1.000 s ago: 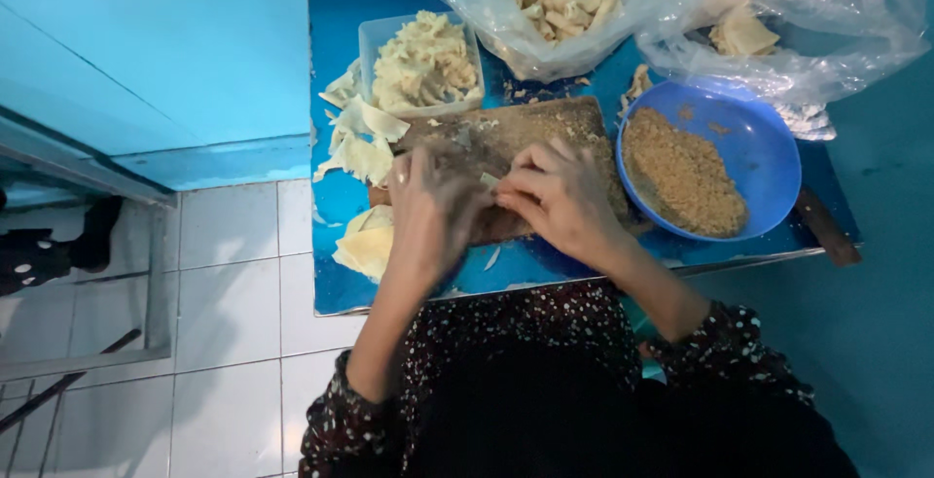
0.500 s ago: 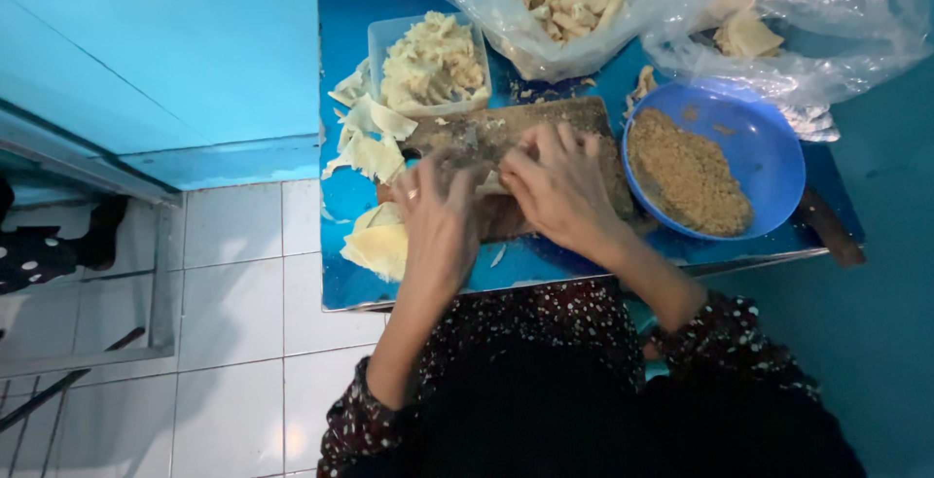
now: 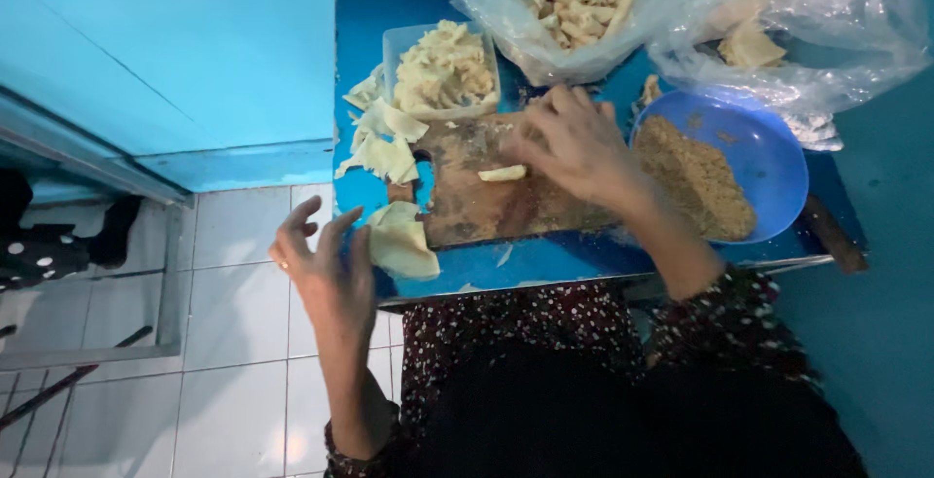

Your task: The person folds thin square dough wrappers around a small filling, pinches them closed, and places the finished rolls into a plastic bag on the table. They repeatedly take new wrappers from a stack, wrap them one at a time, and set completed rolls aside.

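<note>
My right hand [image 3: 574,142] over wooden board [image 3: 477,196], fingers loosely curled, holding nothing; small roll [image 3: 502,174] lies on board at its 8 o'clock. My left hand [image 3: 326,264] spread, empty, off table [image 3: 545,262] edge; pale wrapper [image 3: 399,242] at its 2 o'clock. Blue bowl [image 3: 769,162] at board's 3 o'clock.

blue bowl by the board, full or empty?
Partly full. The blue bowl holds a heap of brown crumbs against its left side; the right part of its inside shows bare blue.
</note>
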### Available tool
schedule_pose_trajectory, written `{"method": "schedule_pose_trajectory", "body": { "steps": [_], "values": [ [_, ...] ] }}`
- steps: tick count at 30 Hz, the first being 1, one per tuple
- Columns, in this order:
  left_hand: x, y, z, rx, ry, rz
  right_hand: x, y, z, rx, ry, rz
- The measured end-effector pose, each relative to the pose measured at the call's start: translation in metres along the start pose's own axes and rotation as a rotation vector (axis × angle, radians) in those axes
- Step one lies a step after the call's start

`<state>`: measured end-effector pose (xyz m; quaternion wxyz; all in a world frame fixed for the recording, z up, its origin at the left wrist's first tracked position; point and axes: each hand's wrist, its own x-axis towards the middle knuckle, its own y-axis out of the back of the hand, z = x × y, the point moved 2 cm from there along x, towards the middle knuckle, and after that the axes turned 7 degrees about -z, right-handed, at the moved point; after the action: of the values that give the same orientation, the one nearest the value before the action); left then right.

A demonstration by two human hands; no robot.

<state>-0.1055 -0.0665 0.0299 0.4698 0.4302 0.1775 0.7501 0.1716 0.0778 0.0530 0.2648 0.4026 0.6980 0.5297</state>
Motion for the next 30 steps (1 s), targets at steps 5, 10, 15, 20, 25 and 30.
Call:
{"method": "schedule_pose_trajectory", "body": {
  "steps": [5,10,15,20,25,30],
  "values": [
    [-0.005,-0.002,-0.022,-0.020,0.092,-0.069,-0.021,0.002,-0.021,0.071,0.208,0.081],
    [-0.002,-0.003,-0.018,-0.006,0.004,-0.209,-0.014,0.047,-0.009,0.273,0.182,0.228],
    [0.002,-0.005,-0.005,-0.026,-0.064,-0.176,0.006,0.094,-0.002,-0.211,0.226,0.638],
    [-0.005,-0.008,-0.010,-0.286,0.087,-0.223,-0.009,0.034,-0.070,0.098,0.284,0.317],
    [-0.021,-0.017,-0.025,-0.585,0.256,-0.262,-0.022,-0.047,-0.112,0.445,0.341,0.163],
    [-0.026,-0.021,-0.035,-1.110,0.362,-0.309,-0.002,-0.067,-0.096,1.265,0.152,-0.129]
  ]
}}
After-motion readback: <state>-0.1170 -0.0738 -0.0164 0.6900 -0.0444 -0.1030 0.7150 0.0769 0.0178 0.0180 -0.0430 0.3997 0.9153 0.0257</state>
